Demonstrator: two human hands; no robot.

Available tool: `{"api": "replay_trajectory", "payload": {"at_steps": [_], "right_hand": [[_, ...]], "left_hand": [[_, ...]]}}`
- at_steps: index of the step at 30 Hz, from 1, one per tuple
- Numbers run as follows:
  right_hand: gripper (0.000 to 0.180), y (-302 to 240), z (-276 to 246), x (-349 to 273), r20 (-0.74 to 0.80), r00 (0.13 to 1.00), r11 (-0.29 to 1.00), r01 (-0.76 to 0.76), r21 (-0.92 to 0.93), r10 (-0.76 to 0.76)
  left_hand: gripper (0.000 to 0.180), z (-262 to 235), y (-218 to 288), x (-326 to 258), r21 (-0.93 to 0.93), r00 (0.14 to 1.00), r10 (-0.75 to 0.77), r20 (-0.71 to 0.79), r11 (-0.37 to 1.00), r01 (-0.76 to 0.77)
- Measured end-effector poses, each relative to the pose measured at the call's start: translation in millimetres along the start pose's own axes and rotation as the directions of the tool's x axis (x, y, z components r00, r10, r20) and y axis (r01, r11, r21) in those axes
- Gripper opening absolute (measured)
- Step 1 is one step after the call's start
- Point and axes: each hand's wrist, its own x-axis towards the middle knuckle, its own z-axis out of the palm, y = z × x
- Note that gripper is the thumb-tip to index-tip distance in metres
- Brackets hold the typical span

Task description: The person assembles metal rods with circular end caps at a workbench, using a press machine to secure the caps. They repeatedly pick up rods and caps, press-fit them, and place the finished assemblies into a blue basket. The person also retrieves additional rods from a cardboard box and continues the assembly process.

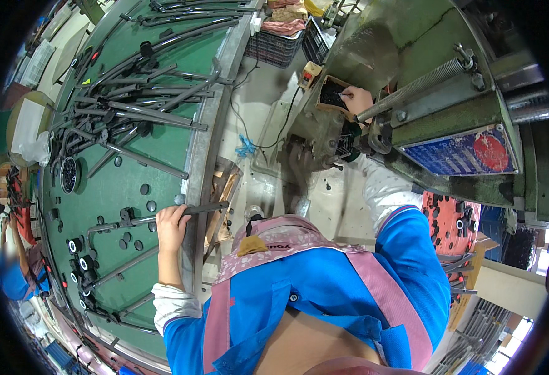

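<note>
Workshop w/ concrete floor, big round green table (162,156) at left. Left hand (172,224) clamped on grey metal rod (181,212) at table's right edge. Right hand (357,99), well apart, fingers pinched in small box of dark parts (332,94) on green machine (424,75). More rods (137,106) piled toward table's far side.

counter (162,150) far half: blocked by heaped grey rods (143,106) | near half: open green patches between black rings (78,262) and single rods | right: green machine (412,62) walls off the small parts box (332,95), top open
</note>
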Motion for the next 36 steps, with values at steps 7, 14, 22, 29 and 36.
{"api": "replay_trajectory", "payload": {"at_steps": [7, 14, 22, 29, 36], "right_hand": [[0.019, -26, -49, -72, -0.265, 0.956, 0.962, 0.182, 0.204, -0.125], [0.032, -125, -106, -167, 0.275, 0.952, 0.578, -0.300, 0.759, 0.134], [0.017, -133, -97, -176, 0.047, 0.982, 0.830, -0.182, 0.527, 0.185], [0.019, -142, -86, -178, -0.134, 0.985, 0.822, -0.011, 0.569, 0.105], [0.021, -142, -93, -178, -0.095, 0.992, 0.859, -0.019, 0.511, 0.078]], "left_hand": [[0.029, 3, -2, -2, 0.041, 0.999, 0.034, 0.029, 0.999, -0.035], [0.040, -20, 13, 36, -0.054, 0.960, 0.211, 0.183, 0.977, -0.205], [0.045, -39, 96, 90, -0.088, 0.901, 0.403, 0.163, 0.915, -0.393], [0.039, -33, 109, 100, -0.127, 0.832, 0.543, 0.112, 0.839, -0.530], [0.039, -35, 119, 105, -0.194, 0.828, 0.532, 0.176, 0.844, -0.500]]}}
